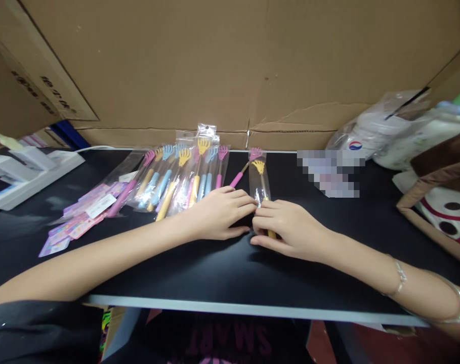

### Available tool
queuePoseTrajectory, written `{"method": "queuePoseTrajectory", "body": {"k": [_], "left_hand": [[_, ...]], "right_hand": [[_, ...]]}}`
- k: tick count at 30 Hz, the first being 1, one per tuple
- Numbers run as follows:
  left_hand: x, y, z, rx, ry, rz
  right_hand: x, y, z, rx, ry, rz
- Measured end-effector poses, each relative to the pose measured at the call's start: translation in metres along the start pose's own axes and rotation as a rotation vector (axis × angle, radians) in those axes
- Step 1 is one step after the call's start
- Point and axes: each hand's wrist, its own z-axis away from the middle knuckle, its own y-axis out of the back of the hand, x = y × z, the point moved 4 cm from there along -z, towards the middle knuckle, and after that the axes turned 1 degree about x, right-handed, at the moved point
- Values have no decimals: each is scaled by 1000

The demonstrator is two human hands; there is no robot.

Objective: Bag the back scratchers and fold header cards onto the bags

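A yellow back scratcher in a clear plastic sleeve lies upright from my view, its claw end pointing to the back of the table. My right hand curls over its handle, the fingers bent round it. Beside it, my left hand rests palm down with fingers stretched and thumb apart; its fingertips meet the right fingers near the sleeve's edge. A pink back scratcher reaches out from behind the left hand. Several more bagged back scratchers in yellow, blue and pink lie left of it.
Purple and pink cards lie at the left, near a white power strip with plugs. Cardboard walls the back. A bagged white tub, a blurred-out patch and a brown-edged bag stand on the right.
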Motion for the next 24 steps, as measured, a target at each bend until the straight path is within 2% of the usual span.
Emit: {"method": "queuePoseTrajectory", "body": {"k": [4,7,12,16,24], "left_hand": [[2,-2,3,91,-42,-11],[7,-1,4,146,-108,-49],[17,2,4,215,-214,-112],[18,1,4,182,-187,-139],[16,-2,4,153,-159,-65]], "right_hand": [[7,3,5,-18,-16,-182],[14,2,10,-34,-30,-239],[15,4,14,-26,26,-117],[12,7,14,-5,49,-3],[14,13,19,-101,-10,-119]]}}
